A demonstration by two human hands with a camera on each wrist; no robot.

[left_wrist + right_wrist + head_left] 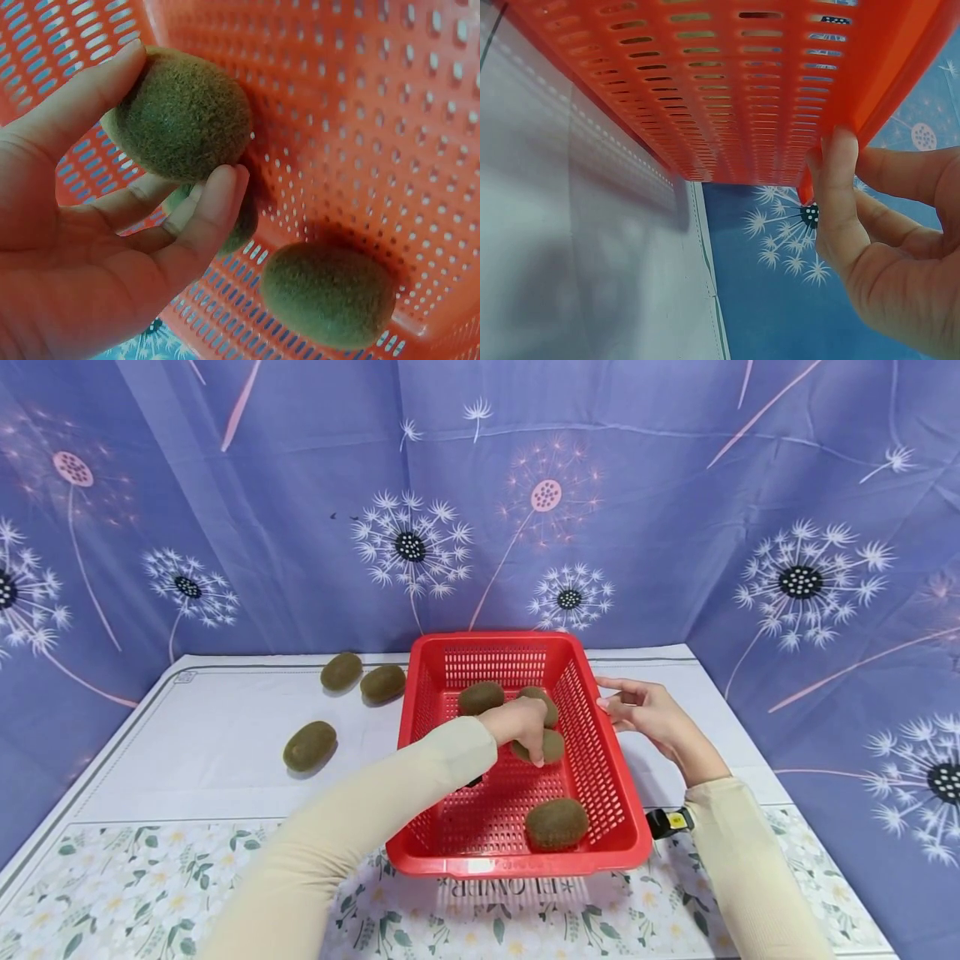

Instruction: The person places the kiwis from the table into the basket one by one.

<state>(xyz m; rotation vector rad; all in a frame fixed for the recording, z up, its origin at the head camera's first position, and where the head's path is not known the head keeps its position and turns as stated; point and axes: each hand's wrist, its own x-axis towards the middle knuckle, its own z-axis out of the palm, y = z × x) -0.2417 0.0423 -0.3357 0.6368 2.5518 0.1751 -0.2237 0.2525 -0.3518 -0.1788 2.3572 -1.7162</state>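
My left hand (521, 724) reaches into a red plastic basket (517, 865) and grips a brown fuzzy kiwi (184, 112) between thumb and fingers. Two other kiwis lie close by toward the basket's far end, a left one (480, 697) and a right one (542, 700) partly covered by the hand. Near the front right corner inside sits another kiwi (557, 824). At the basket's right side, my right hand (651, 717) pinches the rim; in the right wrist view the thumb (836, 195) is against the outside below the edge.
Left of the basket, three kiwis lie on the white tablecloth (225, 735): two at the back, a left one (341, 672) and a right one (383, 684), and one nearer (311, 747). A blue dandelion-print curtain (480, 568) hangs behind and along both sides.
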